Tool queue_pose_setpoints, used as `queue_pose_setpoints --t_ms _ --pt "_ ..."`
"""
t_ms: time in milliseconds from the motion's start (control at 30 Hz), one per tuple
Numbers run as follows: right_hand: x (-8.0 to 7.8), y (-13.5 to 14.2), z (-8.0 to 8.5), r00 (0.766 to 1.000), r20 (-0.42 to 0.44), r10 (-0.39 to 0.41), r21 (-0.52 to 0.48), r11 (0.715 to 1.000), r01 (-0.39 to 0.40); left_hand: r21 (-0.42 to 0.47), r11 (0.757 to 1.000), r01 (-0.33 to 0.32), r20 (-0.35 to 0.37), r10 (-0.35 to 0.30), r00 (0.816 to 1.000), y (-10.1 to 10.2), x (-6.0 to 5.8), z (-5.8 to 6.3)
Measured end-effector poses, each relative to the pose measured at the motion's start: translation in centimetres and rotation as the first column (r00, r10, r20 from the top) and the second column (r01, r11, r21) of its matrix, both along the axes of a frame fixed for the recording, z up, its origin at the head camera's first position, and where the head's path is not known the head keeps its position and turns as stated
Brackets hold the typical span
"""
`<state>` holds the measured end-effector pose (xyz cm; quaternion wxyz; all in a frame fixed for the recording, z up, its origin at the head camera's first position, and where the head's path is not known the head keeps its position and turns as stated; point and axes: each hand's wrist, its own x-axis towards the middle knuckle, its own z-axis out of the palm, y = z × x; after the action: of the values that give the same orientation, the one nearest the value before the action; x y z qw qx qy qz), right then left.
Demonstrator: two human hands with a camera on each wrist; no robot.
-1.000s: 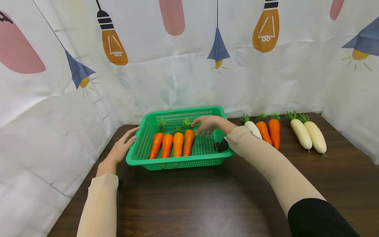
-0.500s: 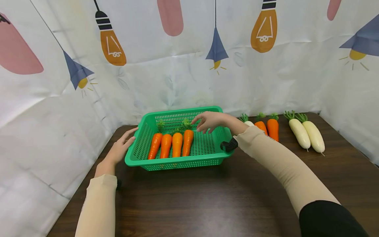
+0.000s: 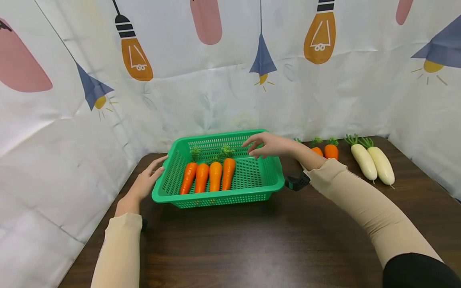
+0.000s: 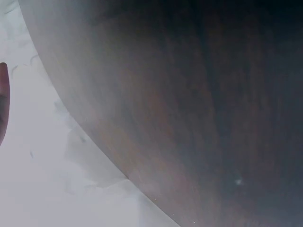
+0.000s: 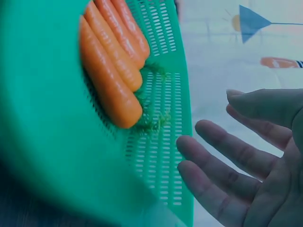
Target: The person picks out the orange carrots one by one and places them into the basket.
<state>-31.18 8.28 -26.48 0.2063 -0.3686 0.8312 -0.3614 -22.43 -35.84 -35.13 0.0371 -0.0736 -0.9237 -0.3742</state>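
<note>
A green plastic basket (image 3: pixel 230 193) with slotted walls stands on the dark wooden table. Several orange carrots (image 3: pixel 215 176) lie side by side in its left half, their leafy tops toward the back wall. My left hand (image 3: pixel 145 180) rests at the basket's left rim with fingers extended. Only a sliver of a left finger (image 4: pixel 4 101) shows in the left wrist view. My right hand (image 3: pixel 268 145) hovers over the basket's back right corner, fingers loosely bent and holding nothing. In the right wrist view, the carrots (image 5: pixel 111 75) lie beyond the spread fingers of the right hand (image 5: pixel 246 165).
Right of the basket, two more carrots (image 3: pixel 331 151) lie partly behind my right forearm. Two white radishes (image 3: pixel 382 166) lie farther right on the table (image 3: pixel 230 244). A white printed cloth (image 3: pixel 216 100) hangs behind and to the left.
My right hand has risen and drawn to the right, away from the carrots in the basket, its forearm covering more of the vegetables on the right. My left hand stays at the rim.
</note>
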Motion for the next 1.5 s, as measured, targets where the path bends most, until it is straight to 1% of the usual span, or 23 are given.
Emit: queue_pose_setpoints --t_ms 233,367,500,633,733,867,1033,1200,1333,1500 --pt "0.9 2.5 0.0 0.998 -0.040 -0.041 -0.075 0.996 0.037 -0.001 1.000 0.007 0.002 -0.007 1.000 -0.2 -0.1 -0.2" --pt "1.4 4.1 0.0 0.994 -0.071 -0.082 -0.091 0.993 0.076 -0.002 1.000 0.006 0.002 -0.006 1.000 -0.2 -0.2 -0.2" --pt "1.8 5.6 -0.3 0.990 -0.101 -0.102 -0.107 0.990 0.091 -0.003 1.000 0.005 0.007 -0.005 1.000 -0.2 -0.2 -0.2" --pt "2.0 7.0 -0.7 0.982 -0.152 -0.113 -0.132 0.987 0.093 -0.001 1.000 0.011 0.004 -0.011 1.000 -0.2 -0.1 -0.2" --pt "2.3 7.9 -0.8 0.973 -0.174 -0.149 -0.144 0.982 0.124 0.001 1.000 0.013 -0.001 -0.013 1.000 -0.2 -0.1 -0.3" --pt "2.8 9.2 -0.9 0.958 -0.196 -0.210 -0.153 0.971 0.182 -0.001 1.000 0.012 -0.003 -0.012 1.000 -0.3 -0.2 -0.3" --pt "3.0 10.8 -1.3 0.937 -0.228 -0.265 -0.182 0.957 0.227 0.003 1.000 0.012 -0.002 -0.012 1.000 -0.3 -0.2 -0.2" --pt "2.8 12.4 -2.2 0.905 -0.269 -0.329 -0.185 0.940 0.286 0.004 1.000 0.011 -0.005 -0.011 1.000 -0.3 -0.2 -0.2" --pt "2.5 13.5 -3.1 0.881 -0.319 -0.350 -0.172 0.935 0.309 0.001 1.000 0.009 -0.008 -0.009 1.000 -0.3 -0.3 -0.2" --pt "2.0 14.7 -4.2 0.859 -0.383 -0.340 -0.136 0.940 0.312 0.005 1.000 0.011 -0.008 -0.011 1.000 -0.4 -0.3 -0.3"
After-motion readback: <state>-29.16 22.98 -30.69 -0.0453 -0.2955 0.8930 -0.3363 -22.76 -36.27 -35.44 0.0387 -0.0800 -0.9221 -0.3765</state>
